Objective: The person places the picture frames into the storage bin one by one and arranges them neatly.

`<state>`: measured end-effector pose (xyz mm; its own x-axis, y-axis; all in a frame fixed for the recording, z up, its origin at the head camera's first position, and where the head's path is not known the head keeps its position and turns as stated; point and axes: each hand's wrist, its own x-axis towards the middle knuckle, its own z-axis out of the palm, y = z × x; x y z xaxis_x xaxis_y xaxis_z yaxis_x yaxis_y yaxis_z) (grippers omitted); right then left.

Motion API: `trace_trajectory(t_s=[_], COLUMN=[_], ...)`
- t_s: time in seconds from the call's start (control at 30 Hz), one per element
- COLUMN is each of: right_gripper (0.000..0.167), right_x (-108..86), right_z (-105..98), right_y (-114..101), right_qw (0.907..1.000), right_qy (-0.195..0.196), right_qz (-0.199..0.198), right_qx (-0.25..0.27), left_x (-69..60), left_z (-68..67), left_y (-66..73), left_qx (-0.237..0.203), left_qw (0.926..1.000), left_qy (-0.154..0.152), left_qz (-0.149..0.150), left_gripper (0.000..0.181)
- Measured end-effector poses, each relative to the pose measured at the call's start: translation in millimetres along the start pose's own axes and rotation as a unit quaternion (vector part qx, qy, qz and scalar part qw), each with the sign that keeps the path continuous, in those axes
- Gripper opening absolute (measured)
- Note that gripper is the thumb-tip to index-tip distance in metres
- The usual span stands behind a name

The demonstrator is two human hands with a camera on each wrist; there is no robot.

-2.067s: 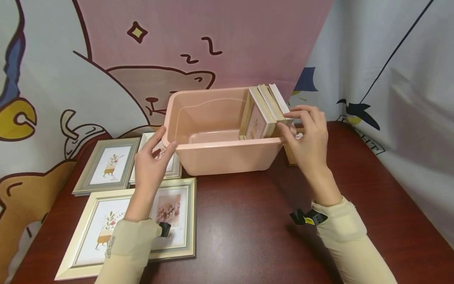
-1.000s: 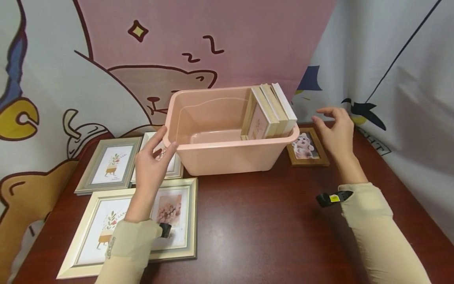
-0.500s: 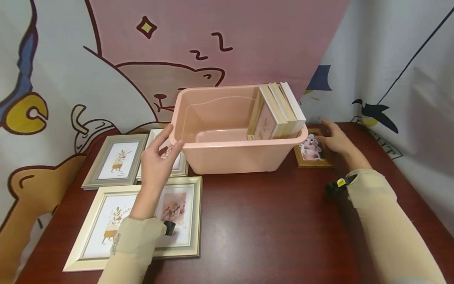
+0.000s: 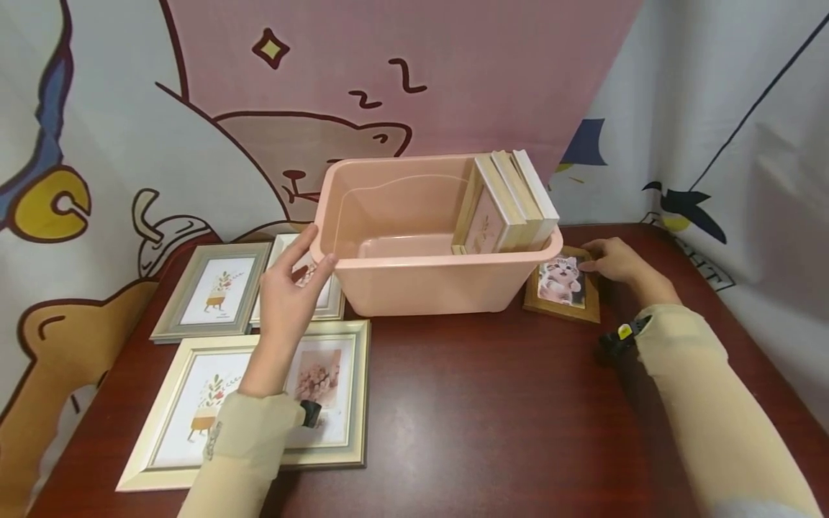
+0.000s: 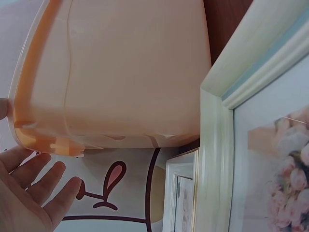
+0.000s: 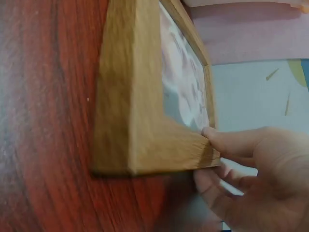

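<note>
My left hand (image 4: 283, 306) grips the front left corner of a pink plastic bin (image 4: 421, 288), thumb and fingers at its rim. Several light frames (image 4: 512, 205) stand on edge inside the bin, packed against its right end. To the right of the bin, my right hand (image 4: 624, 265) pinches the edge of a small wooden photo frame (image 4: 562, 308) holding a kitten picture. In the right wrist view that wooden frame (image 6: 147, 145) is tilted, one corner between thumb and fingers; a side seems lifted off the table.
On the left lie a grey-green picture frame (image 4: 167, 320), a white frame (image 4: 333, 302) partly behind my left hand, and a large cream double frame (image 4: 361, 403) under my left forearm. A cartoon-printed cloth (image 4: 492, 79) hangs behind the reddish-brown table (image 4: 479, 403).
My right hand has left the frames in the bin, moved right and taken hold of the wooden photo frame, which has turned and shifted toward me. My left hand stays at the bin.
</note>
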<state>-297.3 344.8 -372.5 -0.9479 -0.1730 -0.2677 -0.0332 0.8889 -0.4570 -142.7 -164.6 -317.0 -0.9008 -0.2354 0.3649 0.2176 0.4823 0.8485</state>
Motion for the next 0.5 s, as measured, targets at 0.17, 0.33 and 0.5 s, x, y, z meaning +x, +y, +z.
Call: trace_trajectory(t_s=[0.17, 0.33, 0.5], right_gripper=[0.048, 0.043, 0.045], right_x=[-14.1, -29.6, -48.1], right_z=[-2.1, -5.7, -17.5], right_y=[3.7, 9.1, 10.8], right_qw=[0.9981, 0.992, 0.9763], right_qy=[0.008, 0.035, 0.024], right_qz=[0.032, 0.038, 0.025], right_qx=[0.052, 0.115, 0.214], left_x=[0.4, 0.9, 0.8], left_z=[0.4, 1.3, -0.1], left_y=[-0.3, -1.9, -0.4], left_qx=[0.005, 0.011, 0.013], left_qw=[1.0, 0.9999, 0.9999], left_qy=[-0.001, -0.003, -0.001], left_qz=[-0.001, -0.001, -0.004], left_gripper=[0.053, 0.055, 0.055])
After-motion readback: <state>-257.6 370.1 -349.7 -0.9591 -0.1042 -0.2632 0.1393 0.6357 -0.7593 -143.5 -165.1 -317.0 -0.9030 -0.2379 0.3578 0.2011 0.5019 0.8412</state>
